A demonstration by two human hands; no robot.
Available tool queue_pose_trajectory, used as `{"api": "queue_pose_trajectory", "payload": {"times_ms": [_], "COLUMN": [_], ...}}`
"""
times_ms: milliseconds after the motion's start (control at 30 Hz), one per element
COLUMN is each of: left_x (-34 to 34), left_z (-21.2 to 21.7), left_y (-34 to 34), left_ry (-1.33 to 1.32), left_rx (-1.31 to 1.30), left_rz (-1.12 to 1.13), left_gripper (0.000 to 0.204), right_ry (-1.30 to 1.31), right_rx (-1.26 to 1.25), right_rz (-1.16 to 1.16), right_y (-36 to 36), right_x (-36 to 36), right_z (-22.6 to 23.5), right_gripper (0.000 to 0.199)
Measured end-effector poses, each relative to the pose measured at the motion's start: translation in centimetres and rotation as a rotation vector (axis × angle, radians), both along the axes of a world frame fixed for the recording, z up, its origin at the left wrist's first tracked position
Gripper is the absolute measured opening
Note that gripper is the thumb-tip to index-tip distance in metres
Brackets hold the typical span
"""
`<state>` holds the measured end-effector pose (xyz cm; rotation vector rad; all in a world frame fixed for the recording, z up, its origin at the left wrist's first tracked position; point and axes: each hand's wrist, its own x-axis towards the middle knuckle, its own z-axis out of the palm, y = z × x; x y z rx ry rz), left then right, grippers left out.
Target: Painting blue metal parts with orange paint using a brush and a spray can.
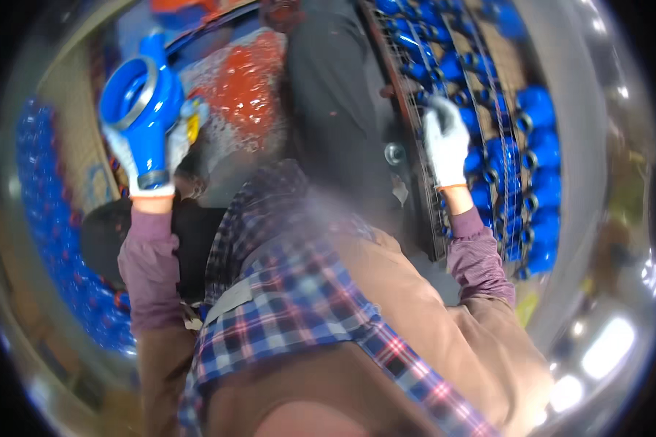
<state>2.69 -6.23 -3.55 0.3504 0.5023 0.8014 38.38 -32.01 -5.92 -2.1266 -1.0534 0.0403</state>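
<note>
Within the gloved left hand (pixel 142 156), closed tight, stands the blue pipe fitting (pixel 140 102).

The picture is soft all over, with strong fisheye bending and a dark rim around the circle. Bright lamps (pixel 608 346) glare at lower right and smear white along the curved edge. The middle is evenly lit, colours saturated, shadows weak. A hazy patch veils the plaid shirt (pixel 299 306) at centre. The blue fitting (pixel 142 109) at upper left is fairly sharp with a sheen on its ring; the blue parts (pixel 539 146) at right blur together
</note>
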Motion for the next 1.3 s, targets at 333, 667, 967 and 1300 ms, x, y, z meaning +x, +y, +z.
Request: {"api": "queue_pose_trajectory", "payload": {"times_ms": [333, 667, 967, 1300], "left_x": [0.7, 1.4, 0.5, 0.2], "left_z": [0.1, 1.7, 1.5, 0.1], "left_y": [0.2, 0.3, 0.1, 0.8], "left_ry": [0.013, -0.233, 0.122, -0.110], "left_rx": [-0.032, 0.028, 0.513, 0.344], "left_rz": [0.006, 0.050, 0.064, 0.036], "left_gripper": [0.071, 0.071, 0.077, 0.074], "right_ry": [0.197, 0.581, 0.016, 0.449], "right_rx": [-0.465, 0.129, 0.979, 0.446], "right_rz": [-0.310, -0.095, 0.042, 0.857], "right_y": [-10.7, -1.9, 9.1, 14.9], "right_x": [-3.0, -0.4, 4.3, -14.4], "right_z": [-21.5, -18.3, 11.5, 12.4], "right_gripper": [0.108, 0.077, 0.041, 0.068]}}
